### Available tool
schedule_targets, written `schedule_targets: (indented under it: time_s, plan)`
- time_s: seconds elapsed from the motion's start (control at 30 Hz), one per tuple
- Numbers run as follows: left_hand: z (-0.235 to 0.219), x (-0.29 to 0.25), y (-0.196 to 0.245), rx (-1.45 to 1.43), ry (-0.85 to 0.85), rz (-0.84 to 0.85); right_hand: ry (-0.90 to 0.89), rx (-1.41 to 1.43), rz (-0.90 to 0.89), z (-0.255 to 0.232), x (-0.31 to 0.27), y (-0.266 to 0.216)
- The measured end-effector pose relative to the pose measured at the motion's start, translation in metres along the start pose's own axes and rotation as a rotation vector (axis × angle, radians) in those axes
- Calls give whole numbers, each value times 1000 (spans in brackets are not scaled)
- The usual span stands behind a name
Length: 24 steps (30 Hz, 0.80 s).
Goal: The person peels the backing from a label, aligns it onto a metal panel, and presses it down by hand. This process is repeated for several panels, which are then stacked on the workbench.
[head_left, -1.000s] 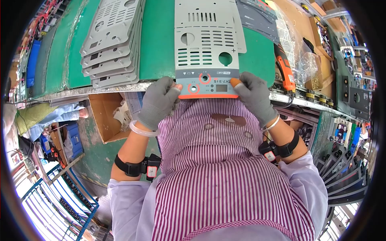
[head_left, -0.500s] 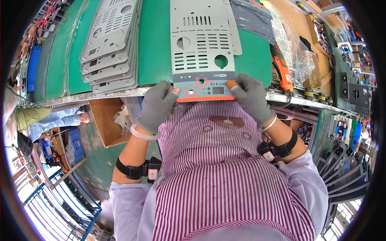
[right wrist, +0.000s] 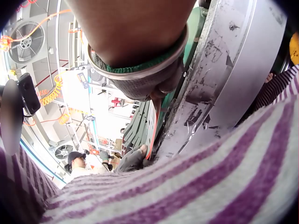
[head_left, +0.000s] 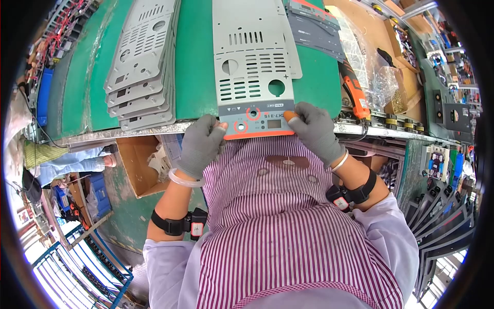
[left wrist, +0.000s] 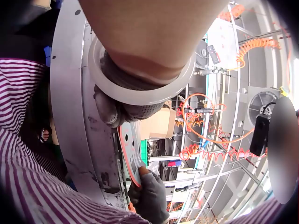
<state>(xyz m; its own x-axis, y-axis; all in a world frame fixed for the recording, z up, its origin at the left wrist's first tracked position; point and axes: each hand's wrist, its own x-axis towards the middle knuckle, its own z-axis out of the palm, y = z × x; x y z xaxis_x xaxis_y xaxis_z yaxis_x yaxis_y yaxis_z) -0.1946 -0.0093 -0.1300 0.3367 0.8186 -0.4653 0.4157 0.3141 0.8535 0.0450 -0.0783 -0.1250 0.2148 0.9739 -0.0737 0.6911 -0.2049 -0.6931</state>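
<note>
A long grey metal panel with slots, round holes and a red-edged label strip lies at the bench's front edge in the head view. My gloved left hand pinches its near left corner, thumb on top. At the near right corner my gloved right hand pinches it, with an orange thumb tip. Part of another grey panel shows beneath its right side. In the left wrist view the panel is seen nearly edge-on, the right hand at its far corner.
Several grey panels are stacked on the green bench top at left. Dark panels, an orange-black tool and clear plastic wrap lie at right. A cardboard box stands below the bench edge.
In the head view the held panel and both hands have shifted slightly left and down, as has the bench's right side. Both hands keep their grip on the corners.
</note>
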Motion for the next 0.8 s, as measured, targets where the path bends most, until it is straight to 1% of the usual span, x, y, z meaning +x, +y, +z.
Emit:
schedule_targets:
  time_s: [0.03,0.13,0.27,0.33,0.37,0.4,0.43,0.47,0.5,0.53,0.57,0.6,0.63,0.67,0.73,0.77,0.8]
  plan:
    - [0,0,-2,6,6,12,7,17,-9,0,0,-1]
    - [0,1,-4,22,13,29,28,-51,-60,-1,-1,-2]
    - [1,2,-7,49,45,79,31,-353,-244,-7,1,-2]
    - [1,6,-15,183,74,155,29,-490,-309,-14,3,-7]
    - [-1,7,-17,252,88,197,-9,-450,-297,-12,4,-8]
    - [-7,-2,-17,493,154,288,-39,-411,-282,-7,4,-10]
    - [-6,0,-5,722,208,447,-12,-405,-246,-20,8,-12]
    - [-5,-5,-3,751,237,468,-23,-473,-185,-24,8,-20]
    - [-4,-7,-1,777,263,494,-78,-500,-92,-26,10,-19]
    - [0,-9,4,815,247,468,-192,-536,54,-33,14,-22]
    - [2,-11,11,856,234,442,-230,-489,59,-36,16,-17]
    - [5,-11,16,934,286,617,-333,-478,95,-47,17,-27]
    - [10,-10,19,1006,348,794,-286,-406,50,-38,16,-14]
    - [13,-8,18,1054,308,873,-335,-225,59,-39,15,-10]
    - [25,-11,29,1057,121,946,-323,7,47,-29,13,2]
    - [33,-11,30,1093,115,912,-272,-24,-181,-21,11,13]
    - [41,-10,30,1129,115,875,-235,-22,-228,-15,9,12]
